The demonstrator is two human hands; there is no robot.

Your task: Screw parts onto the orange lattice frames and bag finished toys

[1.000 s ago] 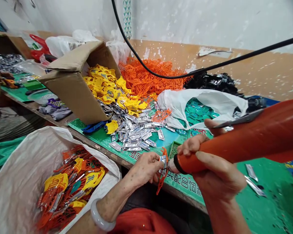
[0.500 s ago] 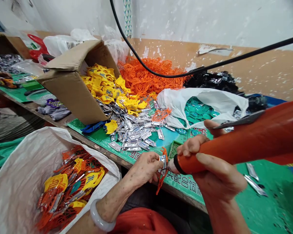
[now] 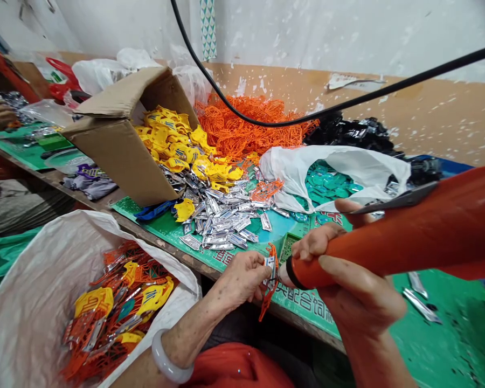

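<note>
The left hand [image 3: 242,280] grips a small orange plastic piece [image 3: 269,291] with a silver tag [image 3: 270,265], just beside the tip of an orange tool [image 3: 388,242] clenched in the right hand [image 3: 358,291]. Both hands are above a green mat [image 3: 303,302] on the tabletop [image 3: 161,231]. A white sack [image 3: 32,307] of colored pieces sits left. Beyond lie silver pieces [image 3: 218,221], a cardboard box [image 3: 121,151], yellow pieces [image 3: 173,143] and an orange heap [image 3: 242,129].

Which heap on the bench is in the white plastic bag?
The teal heap, inside the white bag; the orange heap and silver heap lie loose.
</note>
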